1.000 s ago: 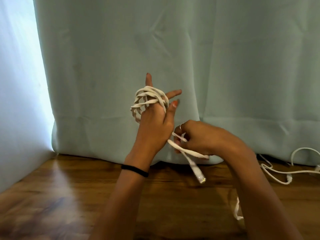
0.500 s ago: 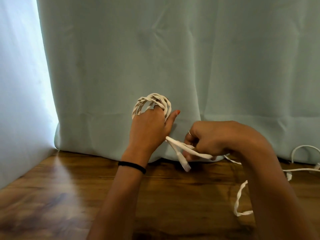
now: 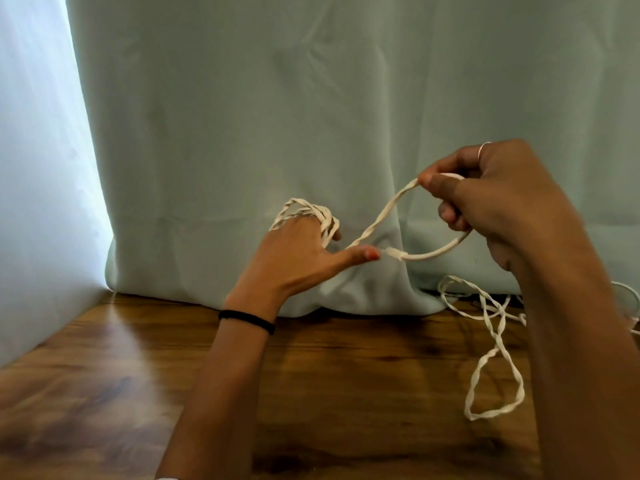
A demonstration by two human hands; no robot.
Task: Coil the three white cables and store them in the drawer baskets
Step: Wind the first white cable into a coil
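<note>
The left hand point(image 3: 294, 251) has its thumb stretched out to the right and its fingers bent away from the camera, with loops of the white cable point(image 3: 381, 216) wound round them. From those loops the flat cable rises to the right hand point(image 3: 491, 202), held higher and to the right, which pinches it between thumb and curled fingers. A further strand curves from under that hand back down to end just beside the left thumb tip. More white cable slack point(image 3: 495, 358) lies in twisted loops on the wooden counter point(image 3: 346, 393) below the right forearm. A pale green curtain point(image 3: 311, 116) hangs behind both hands. A black band point(image 3: 247, 320) circles the left wrist.
</note>
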